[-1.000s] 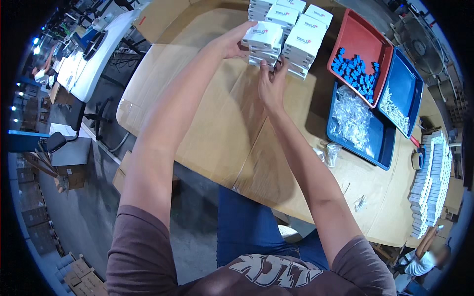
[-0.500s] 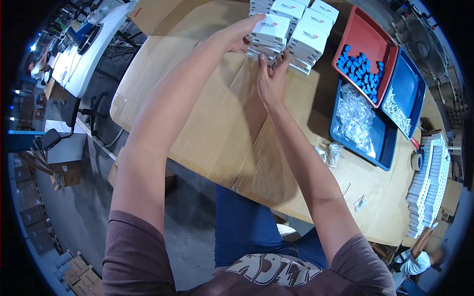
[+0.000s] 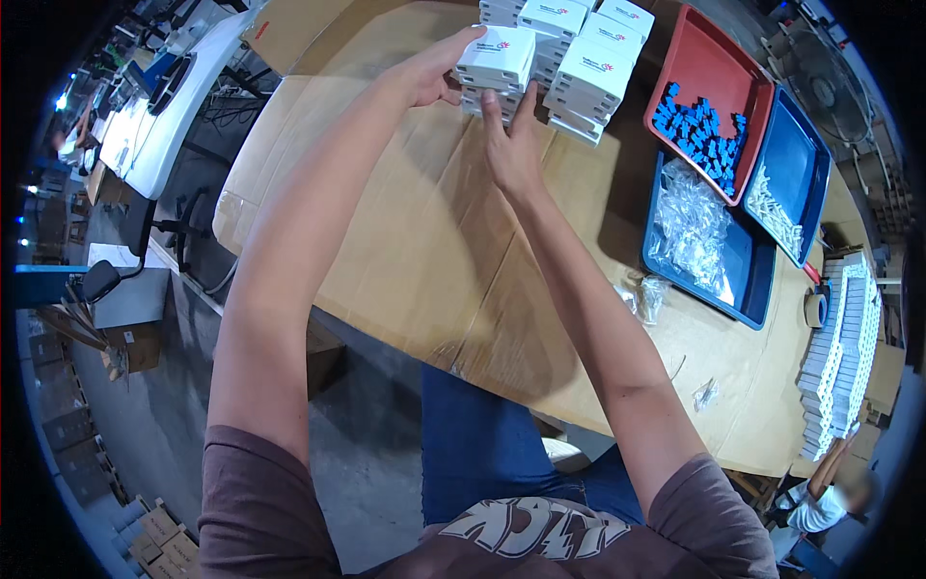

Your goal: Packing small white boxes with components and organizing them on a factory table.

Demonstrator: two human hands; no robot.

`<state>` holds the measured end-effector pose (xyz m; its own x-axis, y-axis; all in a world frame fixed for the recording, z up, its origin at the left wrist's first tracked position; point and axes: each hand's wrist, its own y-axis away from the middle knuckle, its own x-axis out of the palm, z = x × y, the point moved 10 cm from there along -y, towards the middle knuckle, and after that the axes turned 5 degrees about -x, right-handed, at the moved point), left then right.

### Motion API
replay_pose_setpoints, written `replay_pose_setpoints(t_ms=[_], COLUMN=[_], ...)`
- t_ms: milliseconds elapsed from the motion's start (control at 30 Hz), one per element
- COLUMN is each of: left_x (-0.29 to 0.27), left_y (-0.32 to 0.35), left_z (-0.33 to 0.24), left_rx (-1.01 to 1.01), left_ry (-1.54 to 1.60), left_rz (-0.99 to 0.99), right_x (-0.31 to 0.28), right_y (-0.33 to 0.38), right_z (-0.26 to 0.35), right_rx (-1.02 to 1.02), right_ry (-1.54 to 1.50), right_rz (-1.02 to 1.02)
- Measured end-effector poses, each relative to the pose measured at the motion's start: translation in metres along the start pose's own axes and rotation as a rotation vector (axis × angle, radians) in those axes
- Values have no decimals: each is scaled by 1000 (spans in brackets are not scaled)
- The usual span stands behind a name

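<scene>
Both hands are up at 12 o'clock on the cardboard-covered table (image 3: 415, 251), working the nearest stack of white boxes (image 3: 494, 72). Left hand (image 3: 431, 72) comes in from approx. 11 o'clock, fingers curled round the stack's left side, thumb near the top box edge, so it's clasping the stack rather than spread flat. Right hand (image 3: 511, 145) sits just below the stack at 12, fingers straight and close together, tips pressed against the front faces of the lower boxes (not wrapped round anything, as far as can be seen).

More white boxes (image 3: 598, 68) stand in stacks just right of that one, touching or nearly so, running toward 1 o'clock.

At 1–2 o'clock: a red tray (image 3: 728, 68) w/ small blue parts (image 3: 696, 127) piled in it. Beside it, further right, a blue tray (image 3: 805, 164) w/ small white pieces along its lower edge. Below the red one, approx. 2 o'clock, another blue tray (image 3: 748, 289) holding clear plastic bags (image 3: 690, 217).

At 3 o'clock, near the table's right end, a long row of flat white items (image 3: 839, 347); can't tell what they are. A roll of tape (image 3: 815, 309) lies just left of it.

Another person (image 3: 820, 497) shows at 4–5 o'clock, well apart from the hands.
</scene>
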<state>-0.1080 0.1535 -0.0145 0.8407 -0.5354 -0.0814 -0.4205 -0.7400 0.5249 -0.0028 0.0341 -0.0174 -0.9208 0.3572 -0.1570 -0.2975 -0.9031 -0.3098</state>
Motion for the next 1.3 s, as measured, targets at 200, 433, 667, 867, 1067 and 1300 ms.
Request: replay_pose_setpoints(t_ms=[200, 433, 667, 867, 1067, 1300], left_x=[-10, -57, -62, -63, -35, -30], left_y=[2, -8, -63, -80, -76, -74], left_z=[-1, 2, -33, -46, -64, -64], left_rx=[51, 83, 86, 29, 14, 5], left_ry=[67, 155, 215, 112, 125, 116], left_rz=[-48, -99, -14, 14, 81, 150], right_x=[18, 55, 59, 54, 44, 36], right_y=[-7, -32, -68, -63, -74, -55], right_z=[-4, -8, -13, -21, -21, -19], right_rx=[1, -104, -91, 54, -48, -83], right_ry=[-72, -8, -29, 63, -56, 81], right_rz=[2, 73, 10, -47, -163, -275])
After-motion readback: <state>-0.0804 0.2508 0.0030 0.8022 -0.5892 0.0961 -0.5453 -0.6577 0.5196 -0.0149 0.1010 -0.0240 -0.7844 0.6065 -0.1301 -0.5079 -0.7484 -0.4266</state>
